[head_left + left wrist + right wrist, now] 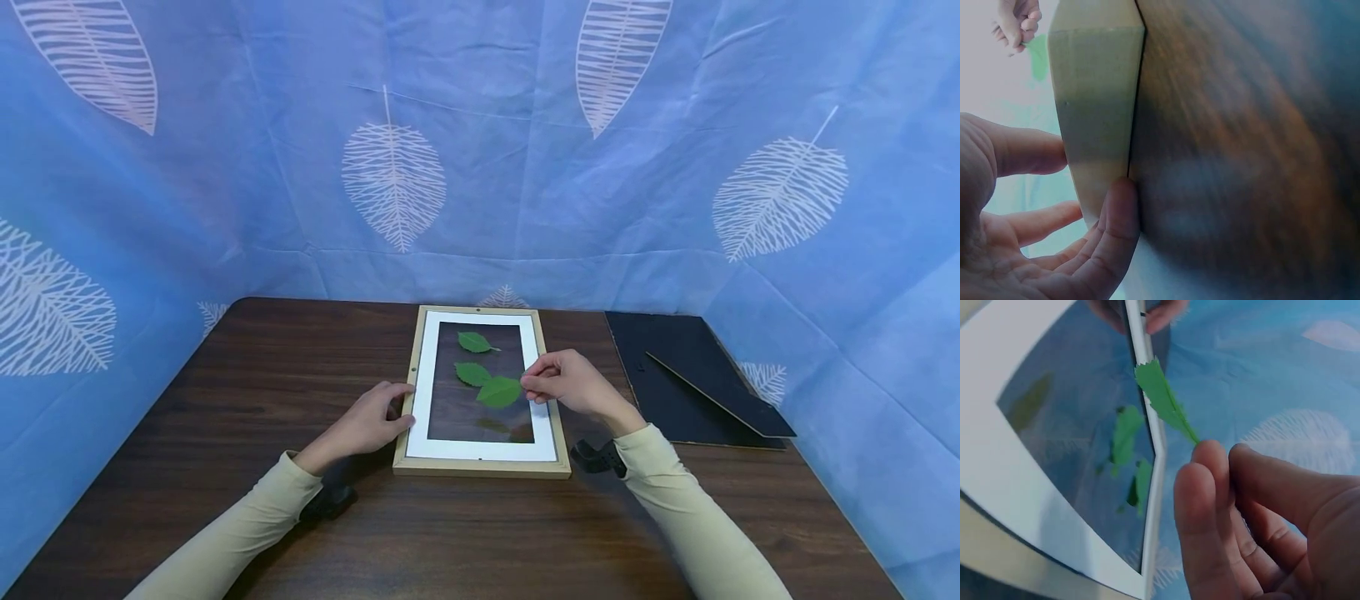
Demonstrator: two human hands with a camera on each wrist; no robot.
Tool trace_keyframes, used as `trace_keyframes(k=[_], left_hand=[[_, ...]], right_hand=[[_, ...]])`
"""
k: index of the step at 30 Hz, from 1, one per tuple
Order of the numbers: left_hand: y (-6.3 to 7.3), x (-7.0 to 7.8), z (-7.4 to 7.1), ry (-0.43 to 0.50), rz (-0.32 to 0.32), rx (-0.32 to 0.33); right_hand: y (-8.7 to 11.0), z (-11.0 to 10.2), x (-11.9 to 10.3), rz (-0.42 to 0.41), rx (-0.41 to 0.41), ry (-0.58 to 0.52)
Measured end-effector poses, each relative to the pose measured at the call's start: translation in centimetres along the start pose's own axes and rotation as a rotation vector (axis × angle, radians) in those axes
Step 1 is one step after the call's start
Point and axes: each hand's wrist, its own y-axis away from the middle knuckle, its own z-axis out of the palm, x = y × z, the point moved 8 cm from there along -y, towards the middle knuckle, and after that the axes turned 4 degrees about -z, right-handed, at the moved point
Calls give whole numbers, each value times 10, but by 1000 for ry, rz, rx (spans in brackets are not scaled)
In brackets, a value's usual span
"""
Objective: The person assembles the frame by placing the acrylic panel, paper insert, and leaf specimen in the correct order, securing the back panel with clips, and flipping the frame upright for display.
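Observation:
My right hand [566, 383] pinches a green leaf [500, 392] by its stem, between thumb and fingertips. The leaf [1163, 397] slants over the framed pane in the right wrist view. A pale wooden picture frame [480, 470] with a white mat [465, 450] lies flat on the table. Two more green leaves, an upper leaf [472, 342] and a lower leaf [471, 373], lie on the pane. My left hand [367, 421] touches the frame's left side with thumb and fingers spread. Its fingertips [1121, 200] rest along the wooden side [1097, 94] in the left wrist view.
Black boards [675, 392] lie on the right of the table, a smaller one [723, 396] tilted on a larger one. A dim brownish-green patch [491, 423] shows low in the pane. A blue cloth [487, 167] with white leaf prints hangs behind the brown table [300, 358].

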Motion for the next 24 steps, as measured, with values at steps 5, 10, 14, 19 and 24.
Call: trace_keyframes(k=[5,10,14,19,24], left_hand=[[-1,-1,1,-11,8,-4],[-2,-3,1,-12,6,2],[-1,-3,1,-6,6,2],[-1,-2,1,-6,11,-1],[-1,-2,1,3,11,-5]], right_hand=[[-4,15,8,35,-28,17],[-4,27,10,53,-50,154],[-4,32,6,41,-70,267],[-5,37,1,19,-83,321],[-9,43,0,-1,-99,391]])
